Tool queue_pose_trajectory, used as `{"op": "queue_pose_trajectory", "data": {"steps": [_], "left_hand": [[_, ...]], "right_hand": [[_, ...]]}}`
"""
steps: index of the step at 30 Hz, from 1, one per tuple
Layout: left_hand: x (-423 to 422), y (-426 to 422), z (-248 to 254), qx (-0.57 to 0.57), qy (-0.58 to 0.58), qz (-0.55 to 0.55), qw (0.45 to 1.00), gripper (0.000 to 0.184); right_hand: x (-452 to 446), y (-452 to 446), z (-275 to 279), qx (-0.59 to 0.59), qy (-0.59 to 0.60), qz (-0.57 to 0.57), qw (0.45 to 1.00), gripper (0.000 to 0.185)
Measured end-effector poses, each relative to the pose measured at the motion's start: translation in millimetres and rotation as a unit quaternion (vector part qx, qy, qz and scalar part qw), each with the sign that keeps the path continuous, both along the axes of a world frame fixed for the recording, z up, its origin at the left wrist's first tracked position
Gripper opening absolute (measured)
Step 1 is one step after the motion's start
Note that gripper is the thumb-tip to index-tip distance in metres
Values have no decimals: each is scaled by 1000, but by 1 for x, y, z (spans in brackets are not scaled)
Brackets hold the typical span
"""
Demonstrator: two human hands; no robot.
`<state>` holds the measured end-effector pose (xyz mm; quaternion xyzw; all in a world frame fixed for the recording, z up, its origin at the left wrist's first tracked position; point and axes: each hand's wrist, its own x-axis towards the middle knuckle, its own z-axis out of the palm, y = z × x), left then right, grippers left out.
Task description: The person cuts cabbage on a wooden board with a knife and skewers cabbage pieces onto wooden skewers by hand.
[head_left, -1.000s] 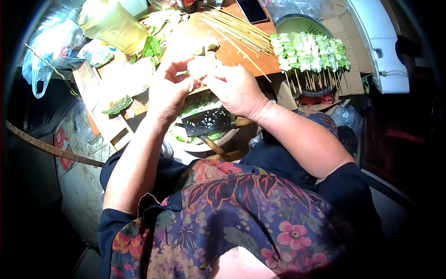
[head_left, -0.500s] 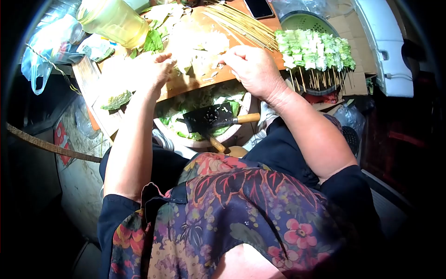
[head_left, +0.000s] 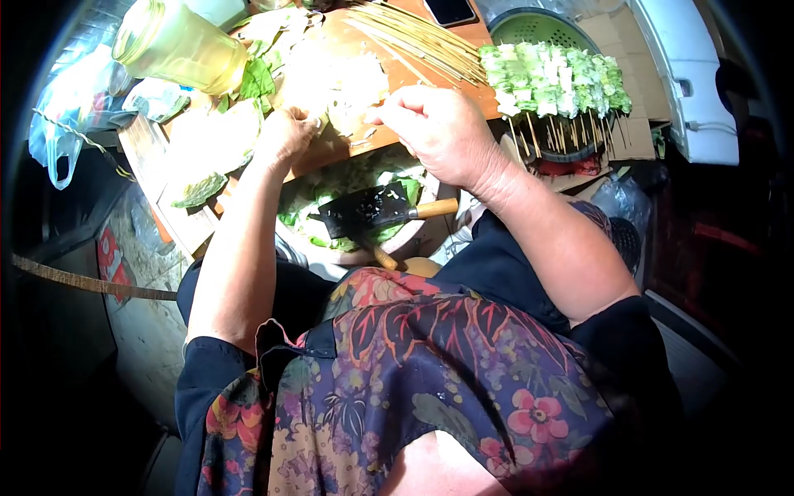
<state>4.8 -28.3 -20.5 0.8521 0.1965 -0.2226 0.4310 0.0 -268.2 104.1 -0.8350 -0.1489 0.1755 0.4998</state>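
My left hand [head_left: 288, 140] is closed, fingertips together over the near part of the orange board [head_left: 397, 78]. Pale cut leaf pieces [head_left: 343, 93] lie by those fingertips, in strong glare. My right hand [head_left: 442, 132] is closed in a pinch, thumb and forefinger pointing left. Whatever either hand holds is too small or washed out to make out. Right of the right hand lie skewers of cut green leaves [head_left: 550, 78], their sticks pointing toward me. A heap of bare bamboo skewers [head_left: 418, 41] lies beyond the hands.
Below the board's edge, a cleaver [head_left: 364, 208] with a wooden handle rests across a tub [head_left: 403, 246] of leaf scraps. A yellowish plastic jar [head_left: 186, 50], a blue bag [head_left: 62, 124] and a bitter-melon-like green piece [head_left: 198, 190] are left. A phone [head_left: 451, 10] lies at the back.
My right hand has shifted slightly left, nearer my left hand, and its fingers stay pinched. The whole scene sits a little farther left in view.
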Motion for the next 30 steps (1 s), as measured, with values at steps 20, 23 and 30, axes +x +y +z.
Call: {"op": "queue_pose_trajectory", "data": {"steps": [20,23,30], "left_hand": [[0,16,37,-530,-130,397,737,23],[-1,20,36,-548,-145,386,728,25],[-1,11,47,-455,-257,311,794,33]], "right_hand": [[-16,10,-7,-18,-7,85,996,23],[-17,12,-6,-29,-8,89,996,24],[-23,16,-9,14,-31,71,997,20]]}}
